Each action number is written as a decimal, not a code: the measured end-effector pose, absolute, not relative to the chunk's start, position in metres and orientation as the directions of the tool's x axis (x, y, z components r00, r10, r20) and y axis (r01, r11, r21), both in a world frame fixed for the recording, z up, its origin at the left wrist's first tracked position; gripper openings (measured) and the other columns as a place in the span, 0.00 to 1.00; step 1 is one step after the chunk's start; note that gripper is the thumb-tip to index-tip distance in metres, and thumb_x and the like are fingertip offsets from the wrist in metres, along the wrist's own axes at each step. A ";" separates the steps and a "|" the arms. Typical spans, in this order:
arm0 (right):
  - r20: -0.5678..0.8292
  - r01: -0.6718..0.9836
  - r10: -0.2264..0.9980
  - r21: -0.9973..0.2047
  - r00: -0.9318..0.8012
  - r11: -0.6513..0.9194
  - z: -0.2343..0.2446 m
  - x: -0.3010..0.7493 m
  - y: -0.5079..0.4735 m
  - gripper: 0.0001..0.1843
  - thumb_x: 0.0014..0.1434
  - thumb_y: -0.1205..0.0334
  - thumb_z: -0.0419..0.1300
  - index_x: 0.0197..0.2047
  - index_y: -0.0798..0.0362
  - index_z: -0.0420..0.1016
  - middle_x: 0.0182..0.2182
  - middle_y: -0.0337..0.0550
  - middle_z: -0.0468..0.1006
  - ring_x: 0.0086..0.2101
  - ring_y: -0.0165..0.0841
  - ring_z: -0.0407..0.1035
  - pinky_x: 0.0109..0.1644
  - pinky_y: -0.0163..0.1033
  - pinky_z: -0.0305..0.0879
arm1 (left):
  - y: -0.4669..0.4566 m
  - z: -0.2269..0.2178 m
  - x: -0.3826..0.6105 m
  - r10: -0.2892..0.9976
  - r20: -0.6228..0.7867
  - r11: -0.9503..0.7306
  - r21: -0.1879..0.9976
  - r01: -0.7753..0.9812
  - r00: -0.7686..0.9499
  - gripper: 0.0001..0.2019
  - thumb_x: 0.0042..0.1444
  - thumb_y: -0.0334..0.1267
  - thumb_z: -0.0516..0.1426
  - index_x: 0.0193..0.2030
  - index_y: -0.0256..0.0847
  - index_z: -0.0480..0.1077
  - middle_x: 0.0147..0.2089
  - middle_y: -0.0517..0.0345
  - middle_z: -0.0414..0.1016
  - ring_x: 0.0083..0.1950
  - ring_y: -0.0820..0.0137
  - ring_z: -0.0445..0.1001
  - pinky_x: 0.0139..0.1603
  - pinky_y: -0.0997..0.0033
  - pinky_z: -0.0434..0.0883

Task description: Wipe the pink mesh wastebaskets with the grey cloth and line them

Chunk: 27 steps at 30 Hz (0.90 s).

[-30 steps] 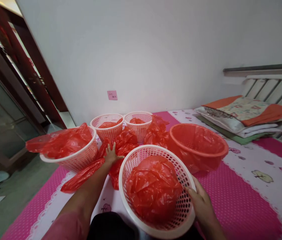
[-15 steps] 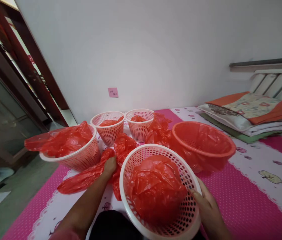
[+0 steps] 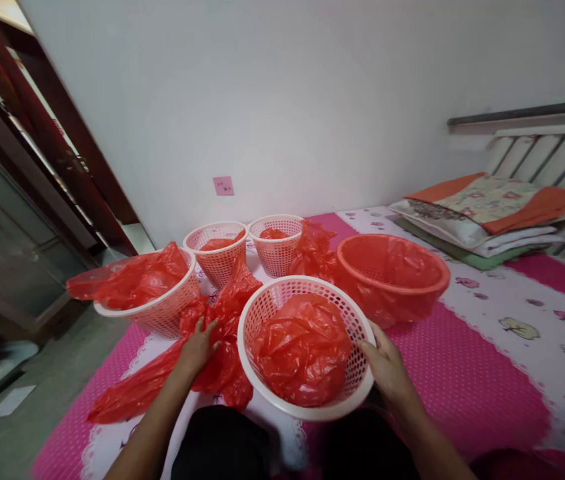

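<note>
Close in front of me is a pale pink plastic basket with a perforated wall and a crumpled red plastic bag inside. My right hand grips its right rim, thumb on the inner side and fingers outside. To the basket's left, several more red plastic bags lie loosely heaped on the bed. Over that heap my left hand rests with its fingers spread, touching the plastic and not closed round it.
Two pink baskets with red plastic stand by the wall. A wider basket overflowing with red plastic is at left, and a red-lined basket at right. Folded bedding lies at far right on the pink bedspread.
My left hand has opened from its grip on the red bags and moved slightly left and down. The near basket has become more level, still in my right hand.
</note>
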State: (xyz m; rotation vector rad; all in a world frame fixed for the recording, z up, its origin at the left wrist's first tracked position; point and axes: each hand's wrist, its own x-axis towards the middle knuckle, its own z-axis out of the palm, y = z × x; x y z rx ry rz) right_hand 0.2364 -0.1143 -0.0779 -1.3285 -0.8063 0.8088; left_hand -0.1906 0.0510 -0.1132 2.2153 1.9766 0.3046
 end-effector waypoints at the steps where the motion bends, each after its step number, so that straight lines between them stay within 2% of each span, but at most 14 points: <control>1: 0.045 -0.040 0.865 -0.996 0.500 0.075 -0.077 0.236 -0.114 0.34 0.53 0.52 0.65 0.63 0.49 0.78 0.57 0.49 0.85 0.58 0.50 0.78 0.57 0.50 0.78 | 0.053 -0.101 -0.192 0.991 0.068 -0.129 0.241 0.962 0.116 0.30 0.64 0.39 0.60 0.72 0.42 0.67 0.78 0.33 0.62 0.64 0.44 0.79 0.67 0.46 0.73; 3: 0.055 -0.037 0.860 -0.996 0.508 0.085 -0.076 0.236 -0.114 0.34 0.52 0.52 0.65 0.63 0.49 0.79 0.56 0.49 0.85 0.57 0.51 0.79 0.57 0.51 0.79 | 0.057 -0.073 -0.194 0.976 0.158 -0.187 0.246 0.951 0.151 0.24 0.66 0.41 0.57 0.68 0.42 0.72 0.70 0.37 0.73 0.61 0.46 0.80 0.65 0.48 0.73; 5: 0.057 -0.033 0.856 -0.996 0.514 0.086 -0.077 0.238 -0.114 0.33 0.52 0.52 0.65 0.62 0.50 0.80 0.55 0.50 0.86 0.56 0.51 0.79 0.57 0.52 0.78 | 0.061 -0.042 -0.196 0.938 0.309 -0.245 0.266 0.932 0.158 0.20 0.67 0.42 0.55 0.62 0.43 0.76 0.62 0.41 0.78 0.57 0.50 0.81 0.64 0.52 0.74; 7: 0.047 -0.028 0.857 -0.997 0.513 0.071 -0.080 0.240 -0.115 0.34 0.52 0.51 0.66 0.62 0.50 0.80 0.55 0.50 0.86 0.55 0.52 0.79 0.57 0.53 0.78 | 0.064 -0.012 -0.202 0.868 0.492 -0.237 0.286 0.928 0.070 0.18 0.68 0.43 0.54 0.58 0.44 0.77 0.56 0.44 0.80 0.53 0.54 0.81 0.62 0.55 0.75; 9: 0.033 -0.021 0.855 -0.999 0.517 0.051 -0.084 0.243 -0.115 0.35 0.51 0.50 0.66 0.63 0.50 0.79 0.56 0.51 0.85 0.56 0.52 0.79 0.57 0.52 0.78 | 0.066 0.012 -0.215 0.739 0.671 -0.160 0.267 0.950 -0.064 0.18 0.68 0.44 0.53 0.58 0.42 0.77 0.56 0.42 0.78 0.57 0.52 0.78 0.64 0.53 0.72; 11: 0.009 -0.019 0.855 -1.000 0.518 0.022 -0.087 0.246 -0.115 0.36 0.51 0.49 0.66 0.63 0.50 0.78 0.56 0.51 0.85 0.55 0.52 0.79 0.56 0.52 0.78 | 0.066 0.026 -0.233 0.678 0.725 -0.050 0.212 0.976 -0.123 0.20 0.67 0.47 0.55 0.57 0.39 0.77 0.58 0.37 0.77 0.60 0.47 0.75 0.66 0.48 0.70; 13: -0.019 -0.020 0.859 -1.000 0.511 -0.010 -0.088 0.247 -0.116 0.37 0.51 0.48 0.66 0.63 0.49 0.77 0.56 0.51 0.85 0.55 0.51 0.80 0.55 0.51 0.78 | 0.065 0.030 -0.253 0.745 0.657 0.054 0.120 0.991 -0.120 0.20 0.64 0.50 0.58 0.55 0.39 0.78 0.57 0.36 0.78 0.60 0.44 0.75 0.66 0.42 0.68; 15: -0.044 -0.033 0.861 -0.999 0.507 -0.031 -0.088 0.247 -0.117 0.37 0.51 0.47 0.67 0.63 0.49 0.77 0.56 0.50 0.85 0.54 0.51 0.80 0.55 0.51 0.78 | 0.064 0.026 -0.268 0.855 0.510 0.106 0.014 0.994 -0.098 0.17 0.63 0.50 0.60 0.50 0.41 0.78 0.54 0.38 0.82 0.58 0.43 0.77 0.67 0.37 0.65; 17: -0.054 -0.059 0.863 -0.998 0.502 -0.029 -0.087 0.246 -0.118 0.37 0.52 0.47 0.67 0.64 0.48 0.76 0.56 0.50 0.85 0.54 0.50 0.80 0.55 0.51 0.79 | 0.062 0.021 -0.279 0.927 0.365 0.114 -0.067 0.991 -0.082 0.12 0.63 0.48 0.59 0.44 0.43 0.77 0.49 0.42 0.85 0.55 0.45 0.79 0.67 0.36 0.65; 18: -0.056 -0.073 0.863 -0.997 0.501 -0.022 -0.087 0.246 -0.118 0.37 0.52 0.47 0.67 0.64 0.48 0.76 0.56 0.50 0.85 0.54 0.50 0.80 0.56 0.51 0.79 | 0.061 0.019 -0.283 0.948 0.310 0.107 -0.089 0.990 -0.074 0.11 0.64 0.47 0.57 0.41 0.43 0.77 0.47 0.42 0.85 0.53 0.46 0.80 0.65 0.39 0.66; 22: -0.035 -0.075 0.861 -0.997 0.507 0.003 -0.084 0.244 -0.117 0.35 0.52 0.48 0.67 0.63 0.49 0.77 0.56 0.50 0.85 0.55 0.50 0.80 0.57 0.51 0.78 | 0.053 0.021 -0.297 0.981 0.193 0.004 -0.073 0.997 0.011 0.12 0.66 0.44 0.52 0.36 0.44 0.73 0.43 0.43 0.86 0.47 0.51 0.82 0.51 0.56 0.73; 27: -0.044 -0.071 0.857 -0.997 0.514 -0.009 -0.078 0.242 -0.117 0.34 0.52 0.49 0.68 0.63 0.48 0.77 0.56 0.48 0.85 0.56 0.51 0.79 0.57 0.50 0.79 | 0.036 0.025 -0.315 0.983 0.104 -0.150 0.006 0.989 0.149 0.13 0.65 0.46 0.49 0.31 0.46 0.66 0.35 0.47 0.83 0.38 0.54 0.81 0.43 0.58 0.72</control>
